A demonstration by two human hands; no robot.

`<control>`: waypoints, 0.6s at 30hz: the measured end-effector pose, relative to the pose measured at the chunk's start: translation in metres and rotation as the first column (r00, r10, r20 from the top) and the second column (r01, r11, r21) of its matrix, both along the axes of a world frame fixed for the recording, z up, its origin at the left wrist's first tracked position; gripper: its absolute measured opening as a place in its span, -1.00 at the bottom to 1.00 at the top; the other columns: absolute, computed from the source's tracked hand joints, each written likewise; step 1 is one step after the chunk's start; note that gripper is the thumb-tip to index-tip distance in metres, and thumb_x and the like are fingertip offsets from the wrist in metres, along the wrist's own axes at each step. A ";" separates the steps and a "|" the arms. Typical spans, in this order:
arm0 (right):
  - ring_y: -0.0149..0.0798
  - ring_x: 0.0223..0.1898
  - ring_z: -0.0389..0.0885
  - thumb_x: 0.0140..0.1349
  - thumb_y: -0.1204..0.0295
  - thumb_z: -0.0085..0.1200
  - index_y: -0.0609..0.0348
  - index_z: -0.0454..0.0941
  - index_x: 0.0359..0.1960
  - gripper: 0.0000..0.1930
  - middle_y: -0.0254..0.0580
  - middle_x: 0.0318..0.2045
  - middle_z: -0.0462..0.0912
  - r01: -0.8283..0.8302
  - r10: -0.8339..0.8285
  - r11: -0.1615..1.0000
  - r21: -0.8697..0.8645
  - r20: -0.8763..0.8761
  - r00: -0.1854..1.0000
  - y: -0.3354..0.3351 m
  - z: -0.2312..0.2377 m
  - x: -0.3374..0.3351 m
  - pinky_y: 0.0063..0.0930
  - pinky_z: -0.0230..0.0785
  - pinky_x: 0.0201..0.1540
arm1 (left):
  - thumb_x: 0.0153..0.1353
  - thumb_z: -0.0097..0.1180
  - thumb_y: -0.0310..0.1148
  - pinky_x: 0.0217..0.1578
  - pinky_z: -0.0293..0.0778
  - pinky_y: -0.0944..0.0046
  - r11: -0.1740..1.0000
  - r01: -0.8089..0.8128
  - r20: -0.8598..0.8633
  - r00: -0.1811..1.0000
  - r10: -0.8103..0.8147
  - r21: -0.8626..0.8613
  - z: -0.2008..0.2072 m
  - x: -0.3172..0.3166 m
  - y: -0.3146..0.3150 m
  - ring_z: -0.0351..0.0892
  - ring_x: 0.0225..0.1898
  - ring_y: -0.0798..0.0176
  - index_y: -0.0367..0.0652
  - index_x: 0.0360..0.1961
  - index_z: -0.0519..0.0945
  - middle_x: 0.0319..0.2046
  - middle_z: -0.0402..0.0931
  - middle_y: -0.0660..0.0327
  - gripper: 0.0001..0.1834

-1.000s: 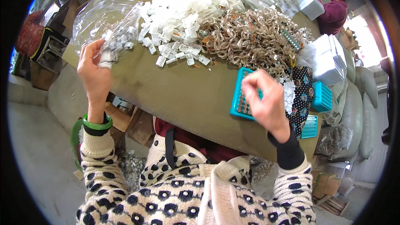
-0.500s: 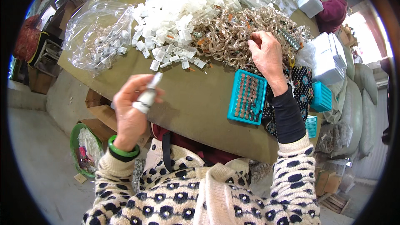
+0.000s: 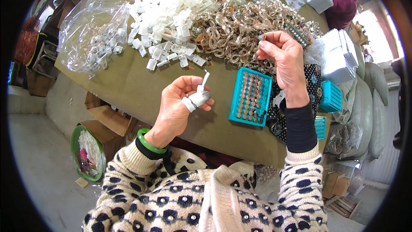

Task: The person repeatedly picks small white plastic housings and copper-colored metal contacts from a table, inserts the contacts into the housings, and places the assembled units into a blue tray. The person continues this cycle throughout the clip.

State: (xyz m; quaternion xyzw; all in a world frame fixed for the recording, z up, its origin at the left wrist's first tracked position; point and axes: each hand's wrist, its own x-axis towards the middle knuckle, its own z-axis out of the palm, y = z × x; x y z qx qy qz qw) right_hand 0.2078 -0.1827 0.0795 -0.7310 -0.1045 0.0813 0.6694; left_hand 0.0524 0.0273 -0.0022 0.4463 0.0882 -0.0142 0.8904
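Note:
My left hand [image 3: 174, 105] is closed over the near middle of the table, its thumb wrapped in white tape with a grey smudge. Between thumb and fingertips it pinches a small white plastic piece [image 3: 206, 78], one narrow end pointing up. My right hand [image 3: 285, 60] is raised over the near right side of a heap of clear coiled wires [image 3: 231, 30]. Its thumb and forefinger are pressed together on something tiny, too small to name. Just below stands a turquoise tray [image 3: 234, 114] with rows of small round coppery pieces and a few dark ones.
White plastic pieces [image 3: 176, 8] are heaped behind the hands. A clear plastic bag [image 3: 77, 30] lies at left. White trays [image 3: 337, 56] and turquoise trays [image 3: 331, 96] are stacked at right. A co-worker [image 3: 341, 6] sits far right. A green basket [image 3: 77, 137] stands on the floor.
My left hand has moved right, toward the turquoise tray, with the white plastic piece. My right hand has pulled back slightly from the wire heap, fingertips still pinched.

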 end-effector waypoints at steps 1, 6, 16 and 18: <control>-0.43 -0.46 0.63 0.18 0.57 0.23 0.28 0.59 -0.24 -0.87 -0.26 -0.43 0.67 -0.046 0.052 0.992 0.119 -0.045 0.998 0.001 -0.002 -0.009 -0.57 0.51 -0.36 | 0.18 0.27 -0.50 -0.32 0.65 0.27 1.000 0.000 -0.007 1.000 0.000 0.000 0.002 0.000 -0.001 0.69 -0.29 0.19 -0.29 -0.05 0.53 -0.22 0.61 0.13 -0.68; -0.40 -0.40 0.61 0.19 0.61 0.23 0.30 0.58 -0.21 -0.85 -0.24 -0.35 0.65 -0.039 0.115 0.924 0.379 -0.179 0.977 0.019 -0.014 -0.064 -0.53 0.50 -0.31 | 0.19 0.27 -0.47 -0.29 0.63 0.25 0.994 -0.016 0.079 0.997 0.025 -0.112 0.013 0.005 -0.010 0.68 -0.26 0.19 -0.27 -0.04 0.53 -0.22 0.61 0.14 -0.68; -0.46 -0.28 0.60 0.27 0.51 0.21 0.26 0.58 -0.21 -0.88 -0.28 -0.27 0.67 0.162 0.007 0.775 0.611 -0.265 0.964 0.055 -0.049 -0.138 -0.56 0.46 -0.24 | 0.17 0.23 -0.63 -0.19 0.67 0.24 0.979 -0.193 0.206 0.957 0.204 -0.071 0.015 -0.006 -0.038 0.64 -0.21 0.29 -0.29 -0.06 0.50 -0.15 0.62 0.05 -0.69; -0.47 -0.28 0.59 0.29 0.50 0.20 0.27 0.59 -0.20 -0.88 -0.29 -0.26 0.65 0.196 -0.046 0.791 0.580 -0.264 0.964 0.058 -0.051 -0.144 -0.56 0.47 -0.24 | 0.17 0.23 -0.64 -0.20 0.67 0.25 0.973 -0.232 0.239 0.944 0.226 -0.006 0.014 -0.010 -0.038 0.64 -0.21 0.30 -0.29 -0.06 0.50 -0.18 0.63 0.08 -0.69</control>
